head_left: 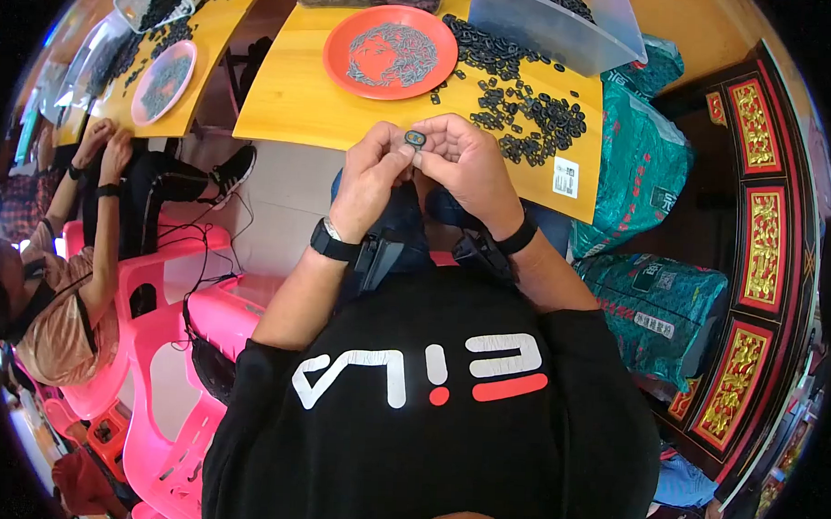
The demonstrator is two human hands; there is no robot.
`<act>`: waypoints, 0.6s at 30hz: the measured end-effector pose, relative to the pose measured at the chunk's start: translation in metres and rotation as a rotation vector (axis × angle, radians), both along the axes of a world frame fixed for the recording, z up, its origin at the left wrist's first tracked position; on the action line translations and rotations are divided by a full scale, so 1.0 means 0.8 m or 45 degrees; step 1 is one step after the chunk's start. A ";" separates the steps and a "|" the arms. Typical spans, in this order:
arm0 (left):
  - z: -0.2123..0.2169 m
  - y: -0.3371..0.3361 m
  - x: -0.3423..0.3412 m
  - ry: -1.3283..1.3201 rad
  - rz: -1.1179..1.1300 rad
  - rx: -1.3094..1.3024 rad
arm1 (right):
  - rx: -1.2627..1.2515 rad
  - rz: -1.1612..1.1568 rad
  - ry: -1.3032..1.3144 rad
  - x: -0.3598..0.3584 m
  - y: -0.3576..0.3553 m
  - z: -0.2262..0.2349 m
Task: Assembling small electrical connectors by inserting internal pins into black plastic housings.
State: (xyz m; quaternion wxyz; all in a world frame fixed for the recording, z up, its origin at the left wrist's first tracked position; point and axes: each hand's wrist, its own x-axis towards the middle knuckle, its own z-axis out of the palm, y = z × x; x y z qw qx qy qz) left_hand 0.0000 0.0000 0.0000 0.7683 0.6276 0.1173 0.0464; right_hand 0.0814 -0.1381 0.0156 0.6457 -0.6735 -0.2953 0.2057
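Note:
Just in front of the table's near edge, both my hands meet around a small black oval part (415,139) with lighter spots in its middle. My left hand (373,176) pinches it from the left between thumb and fingers. From the other side, my right hand (474,165) grips it too, its fingers curled and its thumb close to the part. Beyond them, a red round plate (337,81) holds many thin grey metal pins (395,56). To the right of my hands, loose black oval parts (539,122) with holes lie spread on the yellow table (284,99).
A translucent bin (547,35) of black parts stands at the back right. A white label (566,177) lies near the table's right corner. Green sacks (643,167) crowd the right side. At left, a co-worker (66,311) sits on a pink chair (161,342) by another table.

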 end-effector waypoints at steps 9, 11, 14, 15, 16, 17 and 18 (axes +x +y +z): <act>0.016 0.003 -0.008 -0.443 0.064 0.877 | 0.079 0.176 0.286 0.003 -0.013 0.008; 0.017 0.002 -0.008 -0.475 0.079 1.006 | 0.051 0.199 0.308 0.003 -0.016 0.010; 0.017 0.003 -0.008 -0.530 0.096 1.057 | 0.033 0.203 0.276 0.001 -0.017 0.016; 0.015 0.003 -0.008 -0.530 0.096 1.058 | 0.034 0.203 0.276 0.000 -0.016 0.015; 0.013 0.002 -0.008 -0.538 0.102 1.058 | 0.044 0.180 0.230 -0.001 -0.016 0.015; 0.012 0.002 -0.008 -0.546 0.107 1.057 | 0.053 0.157 0.184 -0.002 -0.015 0.015; 0.012 0.002 -0.009 -0.547 0.108 1.058 | 0.054 0.157 0.183 -0.003 -0.015 0.016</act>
